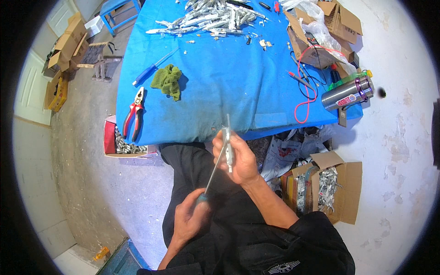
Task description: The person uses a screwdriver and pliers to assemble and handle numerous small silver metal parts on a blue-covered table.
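A: What are the two hands gripping?
B: The right hand (244, 160) has its fingers closed around one slim white piece (229, 158), just below the centre of view, in front of the table edge. The left hand (190, 215), lower, toward 7 o'clock, is wrapped around one teal-handled screwdriver (213, 174).

A: Which way do they point?
B: The white piece's long axis runs almost straight from 6 to 12 o'clock, with a thin pale rod (228, 120) along its upper end, toward 12. The screwdriver slants from its handle at 7 up toward 1, its shaft reaching the piece; I cannot tell exactly where the tip sits.

A: And how many other things?
B: On the blue tablecloth (220, 78), between 10 and 11: one blue-handled screwdriver (153, 68) and one crumpled green cloth (167, 82). Nearer 9 lies one pair of red-and-black pliers (134, 114). At 2, one steel flask (348, 94) lies on its side. At 12, a heap of white pieces (208, 19), too tangled to count. At 4, below the table, one open carton (352, 195) holds similar pieces.
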Tool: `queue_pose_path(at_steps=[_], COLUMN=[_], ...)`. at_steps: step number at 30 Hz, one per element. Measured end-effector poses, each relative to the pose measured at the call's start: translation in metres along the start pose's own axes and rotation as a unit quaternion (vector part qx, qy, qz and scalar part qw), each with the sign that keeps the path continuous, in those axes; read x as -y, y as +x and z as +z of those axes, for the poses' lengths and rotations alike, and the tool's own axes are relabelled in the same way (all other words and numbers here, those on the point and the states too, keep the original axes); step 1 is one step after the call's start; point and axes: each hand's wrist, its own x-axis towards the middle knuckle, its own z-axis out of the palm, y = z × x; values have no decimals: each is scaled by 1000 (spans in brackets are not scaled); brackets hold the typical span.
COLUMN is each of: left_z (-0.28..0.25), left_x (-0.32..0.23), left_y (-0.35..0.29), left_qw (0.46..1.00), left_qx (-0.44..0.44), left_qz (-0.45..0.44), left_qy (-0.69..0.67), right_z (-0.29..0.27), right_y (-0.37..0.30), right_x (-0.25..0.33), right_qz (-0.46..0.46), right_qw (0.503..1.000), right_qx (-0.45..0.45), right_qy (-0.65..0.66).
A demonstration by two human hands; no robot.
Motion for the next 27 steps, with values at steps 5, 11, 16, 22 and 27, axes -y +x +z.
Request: queue_pose_path(at_steps=[5, 11, 16, 22, 27], left_z=[2, -1, 7, 20, 20], left_x=[-1, 4, 5, 3, 3], left_y=[1, 3, 4, 8, 13], left_qw=[1000, 1000, 999, 974, 937], left_qx=[9, 4, -31, -103, -132], left_qz=[-10, 6, 4, 104, 192], left_qy=[-17, -5, -8, 173, 260], right_z=[-1, 3, 1, 1, 1], right_y=[4, 2, 3, 5, 6], right_x=[-5, -7, -15, -20, -18], right_qz=[13, -7, -44, -58, -48], right_qw=[999, 985, 978, 974, 976], right_qx=[-19, -53, -80, -132, -133], right_qy=[-49, -165, -185, -175, -164])
